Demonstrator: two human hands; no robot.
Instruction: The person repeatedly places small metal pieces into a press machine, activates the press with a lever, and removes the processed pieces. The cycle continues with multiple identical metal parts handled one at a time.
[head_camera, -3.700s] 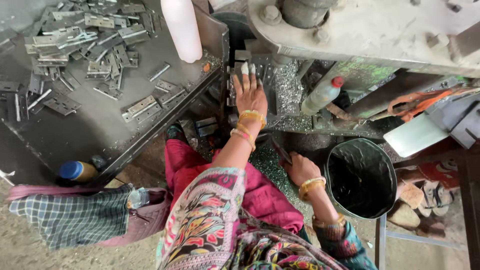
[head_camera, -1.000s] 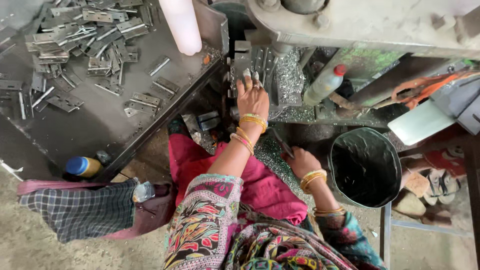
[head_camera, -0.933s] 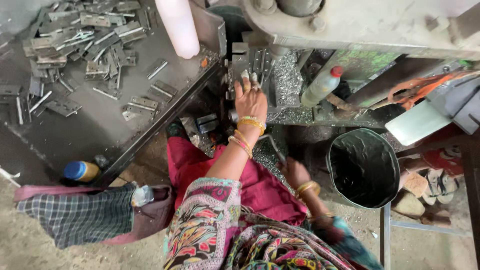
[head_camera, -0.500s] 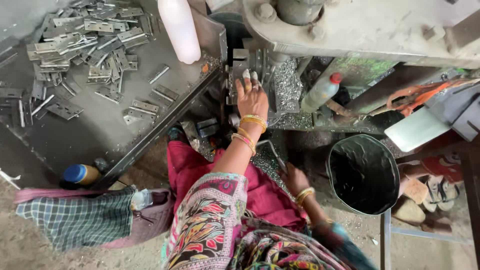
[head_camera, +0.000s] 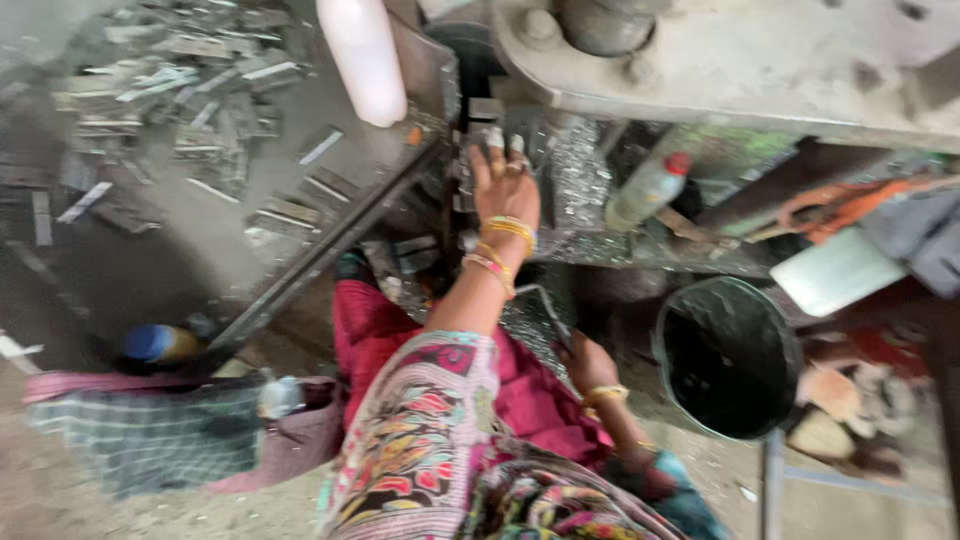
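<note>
My left hand (head_camera: 503, 182) reaches up to the bed of a grey press machine (head_camera: 720, 70), fingers spread over small metal pieces (head_camera: 492, 138) at the die. Yellow and pink bangles ring that wrist. My right hand (head_camera: 587, 362) is low beside my knee, closed on a thin metal lever (head_camera: 545, 305) that slants up toward the machine. I sit with pink trousers and a patterned floral sleeve. The frame is blurred.
A grey tray table (head_camera: 150, 240) at left carries several flat metal strips (head_camera: 170, 90). A white cylinder (head_camera: 362, 60) hangs above it. A plastic bottle with a red cap (head_camera: 648, 190) leans by the machine. A black bucket (head_camera: 728, 358) stands at right, a checked cloth (head_camera: 150, 440) at lower left.
My left hand stays at the die. My right hand has shifted down and inward beside my knee. The camera has swung slightly and the picture has blurred.
</note>
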